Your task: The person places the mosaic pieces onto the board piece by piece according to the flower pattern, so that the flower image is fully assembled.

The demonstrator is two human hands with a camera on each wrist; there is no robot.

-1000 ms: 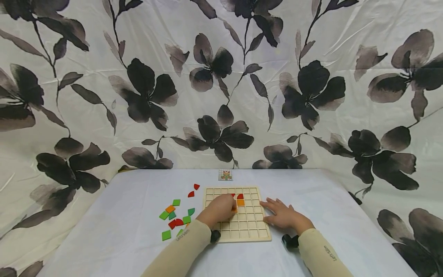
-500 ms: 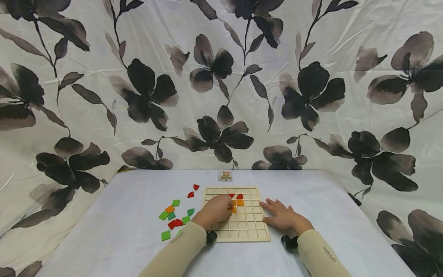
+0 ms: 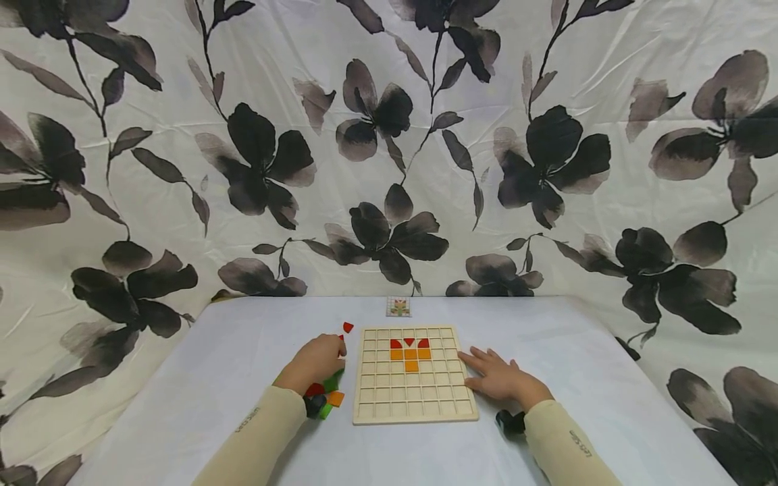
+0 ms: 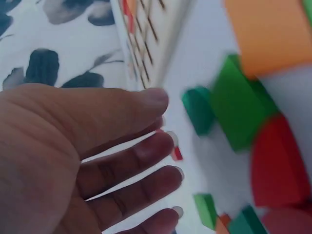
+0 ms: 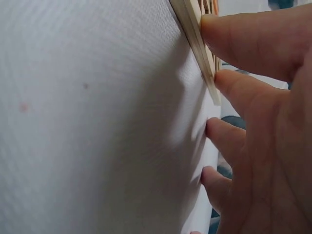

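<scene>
The pale wooden grid board point(image 3: 437, 399) lies flat on the table. Three red pieces point(image 3: 396, 344) form a row in its upper part, above several orange squares point(image 3: 412, 366). My left hand point(image 3: 313, 363) is over the loose pieces left of the board. Its fingers are extended with nothing between them in the left wrist view, where a green block point(image 4: 239, 105) and a red rounded piece point(image 4: 278, 163) lie beside it. My right hand point(image 3: 501, 376) has its fingers spread, and in the right wrist view thumb and index fingertips touch the board's edge point(image 5: 195, 44).
A small patterned card point(image 3: 398, 307) lies behind the board. One red piece point(image 3: 348, 327) is near the board's upper left corner; an orange square point(image 3: 335, 399) lies by the left wrist. A floral cloth point(image 3: 389, 135) hangs behind the white table point(image 3: 547, 331).
My left hand has left the board and moved left to the loose pieces. A red quarter-round and an orange square now show where it was. My right hand stays at the board's edge.
</scene>
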